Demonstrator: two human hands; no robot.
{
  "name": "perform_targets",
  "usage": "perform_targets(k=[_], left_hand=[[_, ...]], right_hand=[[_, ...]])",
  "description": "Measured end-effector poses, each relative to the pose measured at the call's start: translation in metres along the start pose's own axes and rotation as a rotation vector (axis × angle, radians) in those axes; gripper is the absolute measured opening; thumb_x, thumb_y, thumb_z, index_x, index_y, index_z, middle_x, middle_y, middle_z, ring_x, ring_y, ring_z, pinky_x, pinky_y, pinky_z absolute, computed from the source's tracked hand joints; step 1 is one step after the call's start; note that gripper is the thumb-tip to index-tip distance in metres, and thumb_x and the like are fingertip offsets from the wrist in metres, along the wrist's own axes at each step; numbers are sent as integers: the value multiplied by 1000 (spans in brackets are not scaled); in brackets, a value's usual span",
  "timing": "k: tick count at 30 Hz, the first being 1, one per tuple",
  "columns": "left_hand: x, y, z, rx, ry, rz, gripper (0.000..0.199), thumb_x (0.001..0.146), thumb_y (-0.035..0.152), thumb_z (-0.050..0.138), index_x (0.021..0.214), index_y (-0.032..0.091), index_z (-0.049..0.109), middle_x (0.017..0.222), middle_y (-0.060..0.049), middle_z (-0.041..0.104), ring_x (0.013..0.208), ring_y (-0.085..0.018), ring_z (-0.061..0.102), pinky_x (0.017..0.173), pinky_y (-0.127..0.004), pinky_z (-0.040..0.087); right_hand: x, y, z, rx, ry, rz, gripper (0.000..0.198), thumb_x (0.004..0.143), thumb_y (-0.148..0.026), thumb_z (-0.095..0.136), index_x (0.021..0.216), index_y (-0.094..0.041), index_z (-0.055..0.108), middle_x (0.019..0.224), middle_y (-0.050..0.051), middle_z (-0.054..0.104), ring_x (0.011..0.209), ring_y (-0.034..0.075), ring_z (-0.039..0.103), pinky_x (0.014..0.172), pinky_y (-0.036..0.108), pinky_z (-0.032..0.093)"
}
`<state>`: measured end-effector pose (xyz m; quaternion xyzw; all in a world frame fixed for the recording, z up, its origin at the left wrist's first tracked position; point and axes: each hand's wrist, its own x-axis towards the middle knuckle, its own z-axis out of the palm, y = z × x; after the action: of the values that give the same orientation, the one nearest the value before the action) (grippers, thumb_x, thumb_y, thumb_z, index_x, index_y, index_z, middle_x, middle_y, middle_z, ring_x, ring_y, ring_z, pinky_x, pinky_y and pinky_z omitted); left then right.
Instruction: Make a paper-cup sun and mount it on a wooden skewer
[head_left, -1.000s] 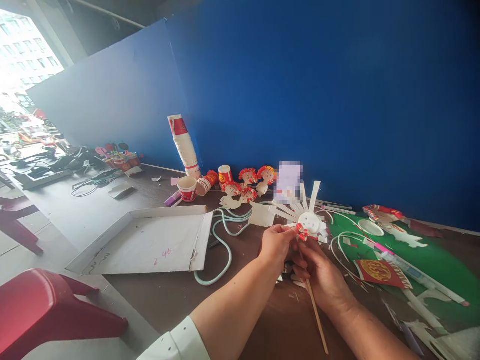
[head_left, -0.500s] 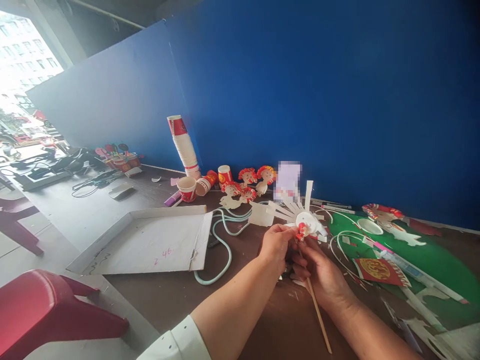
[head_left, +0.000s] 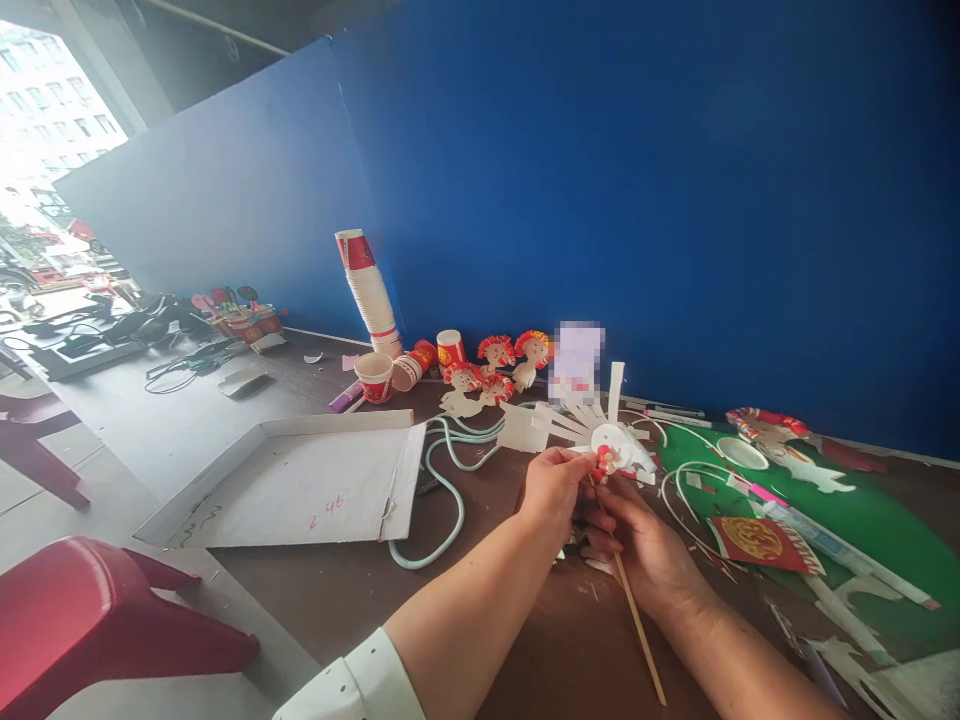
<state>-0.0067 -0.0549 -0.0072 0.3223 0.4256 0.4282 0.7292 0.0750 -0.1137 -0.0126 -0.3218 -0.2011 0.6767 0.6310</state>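
Note:
In the head view, my left hand [head_left: 553, 492] pinches the near edge of a cut paper cup [head_left: 613, 440], its white wall fanned out into strips around a round base. Close under it, my right hand [head_left: 646, 545] has its fingers curled at the lower side of the cup, with a thin wooden stick [head_left: 637, 625] passing through them and slanting toward the front. Small curled red and white paper pieces [head_left: 604, 460] sit at the fingertips. The fingers partly hide the stick's upper end, so I cannot tell if it touches the cup.
At left lies a shallow white box [head_left: 277, 490] beside a pale cable [head_left: 457, 510]. Behind stand stacked paper cups [head_left: 369, 295] and paper figures with red fringes [head_left: 531, 352]. A green mat [head_left: 847, 500] at right bears paper scraps and a glue tube [head_left: 832, 545]. A blue partition [head_left: 637, 180] bounds the back.

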Motion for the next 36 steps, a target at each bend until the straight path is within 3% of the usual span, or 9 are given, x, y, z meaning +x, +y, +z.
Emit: perform_targets(k=[6,10,15,20,23,27,32,36], left_hand=[[0,0,-2,266,25,68,39,69,50,70,80,14,62,57,-1,58,48,-10,55,46,-19,41],[5,0,-6,469,24,166,42,79,56,56,78,15,66,61,-4,63,55,-13,57,51,-21,41],[9,7,-12,715,158,317,45,86,53,43,76,18,69,70,-5,67,65,-15,59,60,-24,40],[15,11,-21,850,287,354,36,85,47,46,74,18,65,68,-6,65,66,-17,59,61,-25,38],[18,9,-21,786,202,208,34,85,46,47,74,17,62,58,-5,60,57,-18,58,53,-25,38],[16,10,-16,498,61,23,32,83,44,53,70,15,58,60,-3,57,49,-13,56,43,-21,32],[12,19,-16,144,9,-83,12,73,21,68,75,12,62,63,0,56,47,-3,45,44,-15,33],[13,19,-18,69,31,-66,16,67,18,74,75,11,62,60,1,55,48,-3,47,44,-14,36]], right_hand=[[4,-1,-7,45,17,6,22,74,-14,69,93,-20,62,77,-4,53,47,1,38,33,8,27],[7,-4,-13,84,13,18,22,74,-11,69,93,-19,61,76,-3,54,46,0,39,31,7,28],[12,-10,-20,159,67,10,22,73,-8,67,92,-16,60,75,-1,56,46,0,42,30,7,30],[12,-16,-21,311,120,32,21,73,0,59,90,-13,57,77,2,56,47,0,45,31,6,33],[9,-20,-19,384,113,37,22,73,4,53,87,-13,55,76,2,55,46,0,45,32,6,35],[7,-22,-16,421,124,40,22,72,5,52,84,-13,54,76,2,55,45,0,45,31,6,35],[8,-23,-17,453,155,15,20,70,3,54,83,-11,54,74,2,56,44,1,46,30,8,36],[10,-22,-17,443,196,16,22,72,3,53,87,-13,55,74,3,59,44,2,47,30,8,38]])
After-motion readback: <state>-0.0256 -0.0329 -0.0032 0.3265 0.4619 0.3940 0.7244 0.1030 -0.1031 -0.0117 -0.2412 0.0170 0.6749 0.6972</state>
